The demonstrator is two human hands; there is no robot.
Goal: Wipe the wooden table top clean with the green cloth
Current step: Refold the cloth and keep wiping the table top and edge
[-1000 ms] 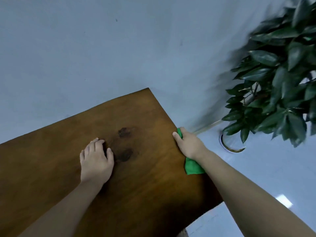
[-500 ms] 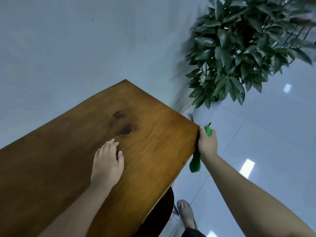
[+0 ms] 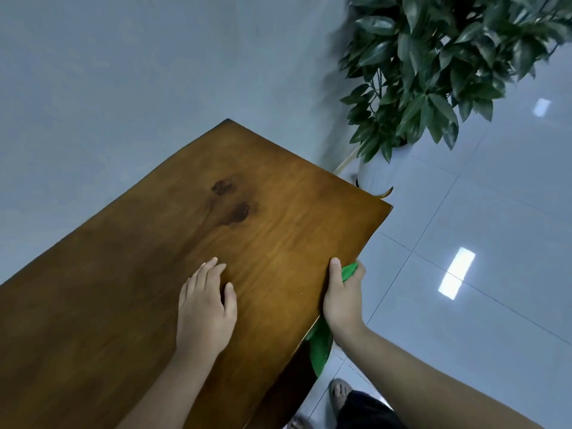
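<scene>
Green cloth (image 3: 319,351): bunched in my right hand (image 3: 342,300) at the right-hand edge of the table top (image 3: 278,187), lower right of centre in the frame. One fold shows above my knuckles, and a long tail hangs below the edge towards the floor (image 3: 483,212).

Grip: fingers curled round the cloth, thumb lying on the wood, so cloth and edge are pinched together.

Change: a second ago this hand was higher up the same edge, nearer the far corner. It has since run down the edge towards me. Judgement: the edge pass is under way and the broad surface is still to be wiped.

Left hand (image 3: 205,311): flat on the wood, fingers straight, holding nothing, position much as before.

Surface: warm brown, glossy, with two dark blotches (image 3: 238,212) at mid-frame; stain or knot, cannot tell.

Beyond: potted plant (image 3: 433,66), upper right.
</scene>
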